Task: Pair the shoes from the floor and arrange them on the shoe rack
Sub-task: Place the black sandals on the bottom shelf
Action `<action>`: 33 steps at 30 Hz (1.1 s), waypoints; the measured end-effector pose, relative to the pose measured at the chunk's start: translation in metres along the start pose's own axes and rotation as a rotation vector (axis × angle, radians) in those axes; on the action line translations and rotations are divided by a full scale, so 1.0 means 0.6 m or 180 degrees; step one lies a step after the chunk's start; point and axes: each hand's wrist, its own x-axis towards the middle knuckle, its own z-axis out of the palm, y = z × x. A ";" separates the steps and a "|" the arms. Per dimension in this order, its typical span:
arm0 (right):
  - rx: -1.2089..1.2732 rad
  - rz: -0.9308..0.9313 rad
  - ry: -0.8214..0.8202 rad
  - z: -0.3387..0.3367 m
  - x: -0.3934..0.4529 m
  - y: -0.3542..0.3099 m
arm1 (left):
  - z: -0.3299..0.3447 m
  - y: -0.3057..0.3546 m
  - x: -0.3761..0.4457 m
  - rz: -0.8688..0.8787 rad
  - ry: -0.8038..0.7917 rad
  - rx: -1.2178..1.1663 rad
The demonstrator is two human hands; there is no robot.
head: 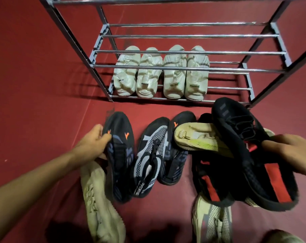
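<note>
My right hand grips a black shoe with a red stripe, lifted above the floor at the right. Its black and red mate lies under it. My left hand holds the side of a dark navy shoe with orange marks on the floor. A similar navy shoe lies further right, beside a black and grey mesh shoe. A cream shoe rests across the pile. On the metal shoe rack several white shoes stand in a row on the bottom shelf.
A beige knit shoe lies by my left forearm. A cream and grey shoe sits at the bottom right. The floor is red. The rack's upper bars hold nothing, and its bottom shelf has room at the right.
</note>
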 end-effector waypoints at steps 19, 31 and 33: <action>0.0116 -0.0208 0.0315 -0.031 -0.003 0.000 | 0.066 0.110 0.026 0.1196 0.1633 0.1316; 0.0580 -0.0079 0.0321 -0.021 0.009 0.024 | 0.375 0.238 -0.210 -0.0997 -0.1700 -0.0871; 0.0653 -0.0100 0.0357 -0.023 0.013 0.024 | 0.346 0.223 -0.200 -0.1170 -0.2206 -0.1365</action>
